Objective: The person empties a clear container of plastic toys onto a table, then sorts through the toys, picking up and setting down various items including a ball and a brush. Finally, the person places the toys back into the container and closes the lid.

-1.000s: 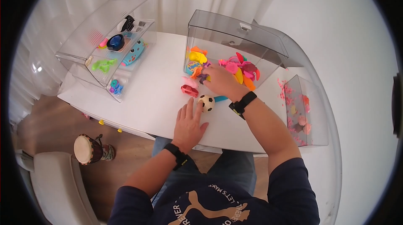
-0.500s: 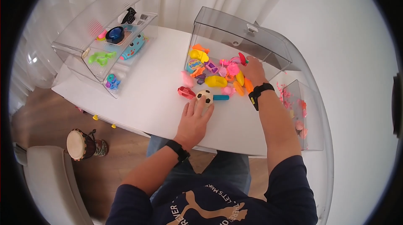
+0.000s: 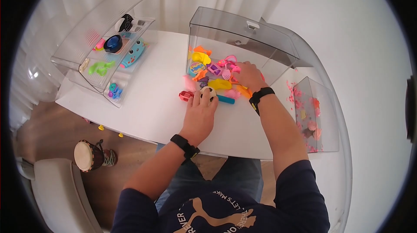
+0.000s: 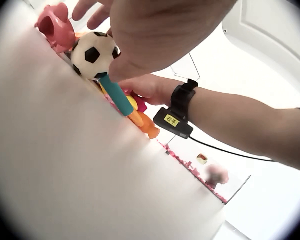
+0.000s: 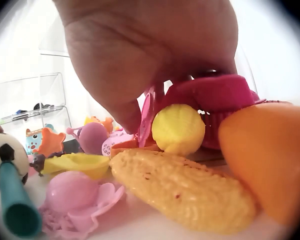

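Observation:
My left hand [image 3: 199, 118] rests its fingers on a toy soccer ball [image 4: 92, 55], black and white, at the near edge of a pile of plastic toys. A teal tube [image 4: 117, 96] lies against the ball, close by the thumb. On the ball's left is a red toy [image 3: 185, 96]. My right hand [image 3: 251, 77] reaches down over the right side of the pile, its fingers curled over a ruffled magenta toy [image 5: 215, 95]. Beneath that palm are a yellow ball-shaped piece [image 5: 178, 129], a yellow-orange corn-like piece [image 5: 185, 190] and a smooth orange piece [image 5: 272, 155].
A tinted clear bin [image 3: 243, 26] stands behind the pile. To the left is a clear tiered case [image 3: 106, 20] holding toys. A clear box with pink bits [image 3: 317, 115] stands at the right edge. A drum [image 3: 87, 155] and a chair [image 3: 58, 185] are on the floor.
My right hand moved from the pile's left part to its right side, then in over the magenta pieces. My left hand came forward onto the soccer ball, which moved slightly away from me.

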`<move>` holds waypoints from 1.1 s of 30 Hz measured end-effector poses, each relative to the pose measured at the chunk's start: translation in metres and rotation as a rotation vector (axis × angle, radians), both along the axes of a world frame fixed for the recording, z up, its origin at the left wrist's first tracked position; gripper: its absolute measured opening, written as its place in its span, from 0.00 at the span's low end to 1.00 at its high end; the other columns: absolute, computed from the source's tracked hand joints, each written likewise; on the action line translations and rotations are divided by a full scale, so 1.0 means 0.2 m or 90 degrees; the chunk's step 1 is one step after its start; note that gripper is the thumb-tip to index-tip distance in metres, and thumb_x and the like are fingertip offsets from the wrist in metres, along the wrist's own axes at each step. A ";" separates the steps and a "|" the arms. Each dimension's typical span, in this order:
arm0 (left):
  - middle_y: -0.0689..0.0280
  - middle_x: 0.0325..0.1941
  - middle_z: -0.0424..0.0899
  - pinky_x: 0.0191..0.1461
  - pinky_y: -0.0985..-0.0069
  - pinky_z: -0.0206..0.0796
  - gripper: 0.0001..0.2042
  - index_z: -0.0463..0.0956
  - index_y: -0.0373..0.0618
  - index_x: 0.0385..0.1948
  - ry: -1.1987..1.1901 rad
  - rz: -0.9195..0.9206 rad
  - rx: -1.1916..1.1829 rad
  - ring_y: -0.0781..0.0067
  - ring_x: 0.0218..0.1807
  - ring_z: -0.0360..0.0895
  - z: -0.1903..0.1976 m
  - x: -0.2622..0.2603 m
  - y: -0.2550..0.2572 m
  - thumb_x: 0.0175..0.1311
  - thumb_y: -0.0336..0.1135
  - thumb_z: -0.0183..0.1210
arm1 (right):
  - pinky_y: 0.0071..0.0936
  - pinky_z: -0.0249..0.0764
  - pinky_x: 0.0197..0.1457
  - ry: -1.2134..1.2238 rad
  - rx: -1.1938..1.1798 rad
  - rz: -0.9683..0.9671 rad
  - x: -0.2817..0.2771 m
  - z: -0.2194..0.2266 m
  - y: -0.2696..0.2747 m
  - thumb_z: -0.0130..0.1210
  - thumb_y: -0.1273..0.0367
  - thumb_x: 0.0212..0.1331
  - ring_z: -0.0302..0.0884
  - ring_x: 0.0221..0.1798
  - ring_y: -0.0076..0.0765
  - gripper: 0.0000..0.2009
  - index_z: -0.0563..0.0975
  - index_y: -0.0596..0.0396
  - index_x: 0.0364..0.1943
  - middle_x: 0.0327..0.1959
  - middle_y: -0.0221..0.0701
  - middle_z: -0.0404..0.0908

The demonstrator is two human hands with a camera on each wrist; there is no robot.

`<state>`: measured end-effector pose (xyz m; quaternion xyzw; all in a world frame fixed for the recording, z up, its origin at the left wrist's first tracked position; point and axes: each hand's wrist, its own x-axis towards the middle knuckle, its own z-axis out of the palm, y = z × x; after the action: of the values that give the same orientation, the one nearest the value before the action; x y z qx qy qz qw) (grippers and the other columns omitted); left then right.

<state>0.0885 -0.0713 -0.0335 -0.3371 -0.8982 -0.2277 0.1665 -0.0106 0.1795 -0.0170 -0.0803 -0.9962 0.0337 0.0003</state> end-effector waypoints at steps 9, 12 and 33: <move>0.55 0.60 0.67 0.62 0.57 0.66 0.28 0.72 0.48 0.54 -0.056 0.005 -0.022 0.48 0.63 0.66 0.07 -0.06 -0.02 0.46 0.25 0.67 | 0.53 0.71 0.58 0.060 -0.019 0.204 0.15 -0.08 -0.08 0.59 0.63 0.54 0.75 0.54 0.53 0.22 0.75 0.41 0.56 0.52 0.37 0.77; 0.55 0.59 0.68 0.62 0.57 0.66 0.27 0.72 0.48 0.54 -0.019 -0.010 0.003 0.49 0.63 0.66 0.06 -0.11 -0.03 0.47 0.25 0.66 | 0.52 0.71 0.56 0.090 -0.003 0.215 0.23 -0.05 -0.14 0.61 0.66 0.51 0.76 0.53 0.53 0.22 0.75 0.44 0.53 0.51 0.36 0.77; 0.56 0.56 0.71 0.61 0.61 0.67 0.22 0.74 0.46 0.53 -0.040 -0.071 0.031 0.53 0.58 0.70 0.02 -0.04 -0.12 0.54 0.20 0.55 | 0.45 0.74 0.58 0.024 0.034 0.054 0.17 0.11 0.19 0.56 0.68 0.57 0.78 0.51 0.57 0.14 0.79 0.61 0.45 0.47 0.46 0.81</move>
<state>0.0799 -0.0960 -0.0293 -0.3754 -0.8770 -0.2688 0.1329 0.0241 0.2182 0.0049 -0.0370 -0.9991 0.0084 0.0197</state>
